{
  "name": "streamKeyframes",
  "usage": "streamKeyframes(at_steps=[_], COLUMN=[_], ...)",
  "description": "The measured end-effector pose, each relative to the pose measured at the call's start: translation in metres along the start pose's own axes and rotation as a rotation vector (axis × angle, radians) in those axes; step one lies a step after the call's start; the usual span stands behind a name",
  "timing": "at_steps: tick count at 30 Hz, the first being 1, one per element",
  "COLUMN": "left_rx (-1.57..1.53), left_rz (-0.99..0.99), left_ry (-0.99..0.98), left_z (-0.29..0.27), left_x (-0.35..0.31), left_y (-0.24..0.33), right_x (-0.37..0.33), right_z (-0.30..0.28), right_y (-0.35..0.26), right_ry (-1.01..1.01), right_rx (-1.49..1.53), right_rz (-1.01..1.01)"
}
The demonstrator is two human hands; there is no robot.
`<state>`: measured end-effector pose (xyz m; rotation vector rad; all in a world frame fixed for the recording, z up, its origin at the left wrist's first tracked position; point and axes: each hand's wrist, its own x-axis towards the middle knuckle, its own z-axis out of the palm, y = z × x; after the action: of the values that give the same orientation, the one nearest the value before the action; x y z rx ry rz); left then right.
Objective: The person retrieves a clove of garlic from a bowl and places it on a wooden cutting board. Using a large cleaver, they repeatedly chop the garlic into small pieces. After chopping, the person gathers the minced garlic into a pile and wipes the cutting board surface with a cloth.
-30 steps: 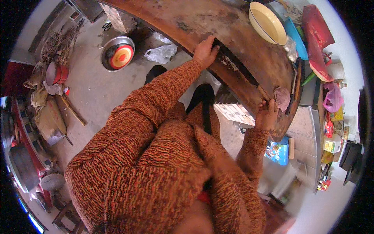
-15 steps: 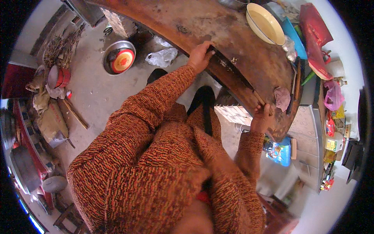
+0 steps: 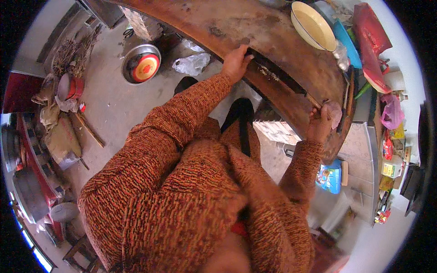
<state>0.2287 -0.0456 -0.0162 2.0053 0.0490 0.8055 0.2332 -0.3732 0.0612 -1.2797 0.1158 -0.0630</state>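
A long dark flat blade [image 3: 280, 73] with a wooden handle [image 3: 313, 101] lies slantwise over the brown wooden table. My left hand [image 3: 235, 64] is closed on the blade's far-left end, at the table's front edge. My right hand [image 3: 321, 123] grips the handle at the other end, its fingers wrapped round it. Pale crumbs [image 3: 269, 73] lie along the blade's near side. Just beyond my right hand sits a rough pinkish lump [image 3: 336, 113], partly hidden by the fingers; whether it is stone or cloth I cannot tell.
A cream enamel basin [image 3: 313, 26] and a blue basin [image 3: 347, 45] stand at the table's far right, by a red bag [image 3: 369, 41]. On the floor are a metal bowl [image 3: 128, 75] holding a red-rimmed dish, and a white plastic bag [image 3: 192, 65]. Packages line the right wall.
My right hand and the handle have moved right, toward the pinkish lump, and now partly cover it. The blade shows broader and turned slightly. My left hand has barely moved.
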Motion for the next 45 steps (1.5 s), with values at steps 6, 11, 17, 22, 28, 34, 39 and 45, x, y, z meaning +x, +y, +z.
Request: streamKeyframes(at_steps=[6,11,17,22,28,34,39,45], left_rx=[-0.042,-0.154,-0.206,-0.118,-0.028,-0.026,-0.011,0.056], left_rz=[-0.023,-0.054,-0.034,-0.001,-0.073,-0.015,0.026,0.049], left_ry=[-0.017,-0.040,-0.039,-0.064,-0.072,-0.013,0.004,0.049], left_z=[-0.002,-0.007,-0.013,-0.007,-0.008,0.000,0.005,0.005], left_x=[-0.001,0.001,0.000,-0.001,0.000,-0.003,-0.003,-0.003], left_y=[0.004,0.002,0.003,-0.003,0.002,-0.003,-0.001,-0.009], right_x=[-0.018,-0.046,-0.095,-0.075,-0.033,0.006,0.031,0.027], right_z=[-0.007,0.006,0.024,0.002,0.017,-0.007,-0.004,-0.001], right_y=[0.008,0.004,0.021,0.034,-0.003,0.002,-0.002,-0.004], right_ry=[0.055,0.086,0.072,0.103,0.021,0.003,-0.129,-0.174], right_rx=[0.005,0.043,0.008,0.014,0.005,0.043,0.090,0.110], right_rz=[0.031,-0.033,-0.123,-0.105,-0.194,0.046,-0.044,-0.046])
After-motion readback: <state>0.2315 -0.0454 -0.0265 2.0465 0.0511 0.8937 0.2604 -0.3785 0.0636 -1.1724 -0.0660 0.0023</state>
